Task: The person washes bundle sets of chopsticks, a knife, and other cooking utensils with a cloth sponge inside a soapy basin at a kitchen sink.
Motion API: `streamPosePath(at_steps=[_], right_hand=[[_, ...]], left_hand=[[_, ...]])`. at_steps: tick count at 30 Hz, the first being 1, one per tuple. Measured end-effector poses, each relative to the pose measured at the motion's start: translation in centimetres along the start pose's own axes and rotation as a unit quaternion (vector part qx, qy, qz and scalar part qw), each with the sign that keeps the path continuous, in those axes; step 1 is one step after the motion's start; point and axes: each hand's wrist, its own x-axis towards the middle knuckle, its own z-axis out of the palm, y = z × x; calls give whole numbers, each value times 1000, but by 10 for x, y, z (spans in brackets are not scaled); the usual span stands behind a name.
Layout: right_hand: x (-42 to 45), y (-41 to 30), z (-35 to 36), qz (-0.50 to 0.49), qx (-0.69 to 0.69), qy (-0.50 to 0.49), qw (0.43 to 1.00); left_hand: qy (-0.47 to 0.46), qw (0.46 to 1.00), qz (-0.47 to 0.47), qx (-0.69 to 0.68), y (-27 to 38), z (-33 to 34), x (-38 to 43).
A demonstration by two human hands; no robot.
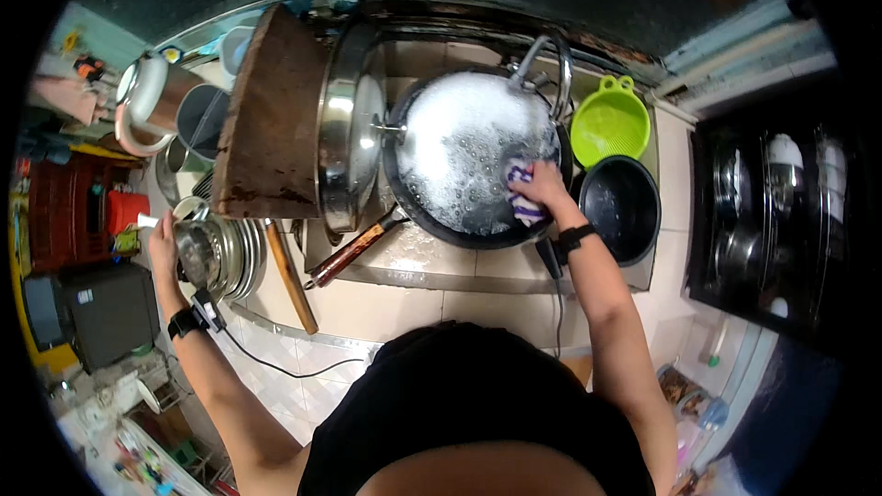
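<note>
My right hand (544,186) grips a purple-and-white cloth (527,210) at the right edge of a wide dark pan (441,229) full of suds (462,131). A chrome faucet (563,69) arches over the pan's upper right. Far to the left, my left hand (164,238) is at a stack of metal bowls and plates (234,255), close to a white handle-like piece (147,220); whether it holds anything is unclear. A large metal lid (337,145) with a knob stands on edge left of the pan, against a thick wooden board (275,131).
Right of the pan lie a green plastic strainer (610,120) and a black pot (620,210). A wooden-handled tool (358,248) and a wooden stick (293,279) lie at the counter's front. A dish rack (772,213) stands far right. Cables hang from both wrist devices.
</note>
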Motion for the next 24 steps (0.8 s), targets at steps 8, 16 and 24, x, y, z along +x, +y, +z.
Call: streamPosePath(at_steps=[8, 16, 24], right_hand=[[53, -10, 5, -56, -46, 53, 996], [66, -72, 19, 14, -109, -129, 986], [35, -56, 35, -118, 4, -96, 988]], left_hand=[[142, 980, 133, 32, 117, -12, -54], [-31, 851, 515, 95, 271, 23, -176], [-276, 782, 551, -98, 332, 201, -198]])
